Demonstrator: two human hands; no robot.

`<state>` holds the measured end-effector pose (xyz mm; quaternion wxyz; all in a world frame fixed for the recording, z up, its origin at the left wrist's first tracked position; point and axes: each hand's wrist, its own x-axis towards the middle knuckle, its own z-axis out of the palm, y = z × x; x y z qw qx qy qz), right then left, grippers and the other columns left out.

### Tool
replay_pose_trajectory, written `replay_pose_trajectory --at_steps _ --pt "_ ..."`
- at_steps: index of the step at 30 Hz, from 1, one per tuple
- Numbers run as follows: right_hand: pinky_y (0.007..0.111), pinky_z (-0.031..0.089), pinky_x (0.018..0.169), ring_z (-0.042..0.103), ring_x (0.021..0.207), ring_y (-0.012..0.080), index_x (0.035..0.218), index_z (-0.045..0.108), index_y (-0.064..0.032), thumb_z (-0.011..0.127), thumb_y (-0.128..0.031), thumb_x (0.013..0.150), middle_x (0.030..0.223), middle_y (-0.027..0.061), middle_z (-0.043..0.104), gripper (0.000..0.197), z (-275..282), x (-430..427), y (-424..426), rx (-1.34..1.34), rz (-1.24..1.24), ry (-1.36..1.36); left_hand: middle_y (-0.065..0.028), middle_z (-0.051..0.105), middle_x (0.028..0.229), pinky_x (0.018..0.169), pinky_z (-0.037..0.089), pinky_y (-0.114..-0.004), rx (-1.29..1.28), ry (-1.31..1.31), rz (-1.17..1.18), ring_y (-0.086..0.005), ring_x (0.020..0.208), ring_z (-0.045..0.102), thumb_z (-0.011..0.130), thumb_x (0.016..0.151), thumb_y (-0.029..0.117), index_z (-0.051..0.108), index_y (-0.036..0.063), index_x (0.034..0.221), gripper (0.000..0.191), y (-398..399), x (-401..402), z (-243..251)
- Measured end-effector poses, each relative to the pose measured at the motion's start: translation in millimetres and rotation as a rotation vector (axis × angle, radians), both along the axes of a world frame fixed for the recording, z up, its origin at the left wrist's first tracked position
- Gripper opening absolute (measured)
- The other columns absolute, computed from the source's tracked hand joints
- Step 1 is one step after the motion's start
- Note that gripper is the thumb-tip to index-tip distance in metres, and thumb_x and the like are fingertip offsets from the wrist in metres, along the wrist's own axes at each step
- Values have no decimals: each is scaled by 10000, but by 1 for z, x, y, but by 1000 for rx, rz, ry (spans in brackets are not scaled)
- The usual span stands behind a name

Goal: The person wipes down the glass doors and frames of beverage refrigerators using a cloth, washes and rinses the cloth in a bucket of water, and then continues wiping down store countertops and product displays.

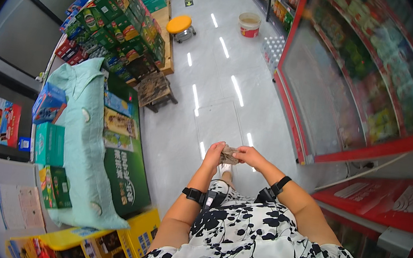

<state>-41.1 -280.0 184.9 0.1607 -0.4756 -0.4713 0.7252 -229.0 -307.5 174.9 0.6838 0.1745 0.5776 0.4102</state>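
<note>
A crumpled grey-brown cloth (pixel 228 155) is held in front of my body, above the floor. My left hand (pixel 214 154) grips its left side, and my right hand (pixel 249 156) pinches its right edge between thumb and fingers. The cloth is bunched up, and parts of it are hidden behind my fingers. Below it, one of my shoes shows on the grey tiled floor (pixel 219 121). Each forearm wears a black strap with a small device.
On the left, a light-green cloth (pixel 86 133) covers a counter beside stacked beer cartons (pixel 121 22). A wooden stool (pixel 156 90), a yellow round stool (pixel 179 24) and a bucket (pixel 249 25) stand ahead. Red-framed glass-door fridges (pixel 335 87) and bottled water (pixel 272 52) line the right.
</note>
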Motion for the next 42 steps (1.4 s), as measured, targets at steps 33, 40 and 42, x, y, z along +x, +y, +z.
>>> replay_pose_trajectory --at_steps 33,40,42 --pt "306 498 796 557 1063 162 1351 486 -73 692 -279 866 1162 62 597 566 -34 -137 875 -156 -73 54 -104 626 1067 823 538 -340 64 -77 60 -213 949 640 474 1002 333 491 27 1197 363 873 -127 -35" --pt "266 484 748 581 926 129 1229 530 -50 719 -190 837 1069 33 618 458 -53 -139 1052 -71 -234 1 -130 576 1188 896 499 -348 50 17 -228 -212 1070 589 556 968 371 443 27 1307 496 1096 -115 -56" --pt "259 482 734 580 893 121 1215 540 -45 706 -177 849 1041 26 621 423 -64 -131 1075 -101 -298 72 -136 553 1232 913 491 -348 15 -13 -284 -217 1103 571 595 943 388 423 16 1330 563 1132 -113 -56"
